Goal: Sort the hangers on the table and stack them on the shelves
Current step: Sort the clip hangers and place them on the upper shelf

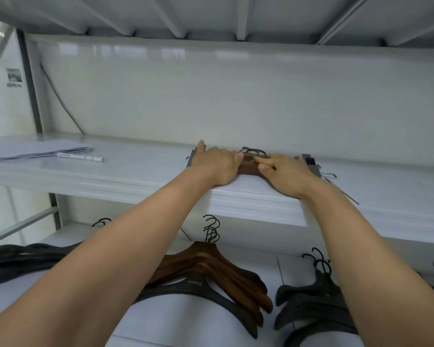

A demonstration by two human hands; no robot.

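A brown wooden clip hanger (pixel 248 167) with grey clips and a dark hook lies flat on the white upper shelf (pixel 135 171). My left hand (pixel 212 162) rests palm down on its left half, fingers spread. On its right half lies my right hand (pixel 283 171), with the thumb and forefinger pinched at the hook's base. On the shelf below lie sorted stacks: brown wooden hangers (pixel 218 269), dark hangers at the left (pixel 23 256), and grey-black hangers at the right (pixel 313 304).
Folded papers (pixel 35 150) and a white pen (pixel 80 157) lie at the left of the upper shelf. A metal shelf (pixel 211 16) hangs low overhead. A thin wire (pixel 346 194) runs off the shelf edge at the right.
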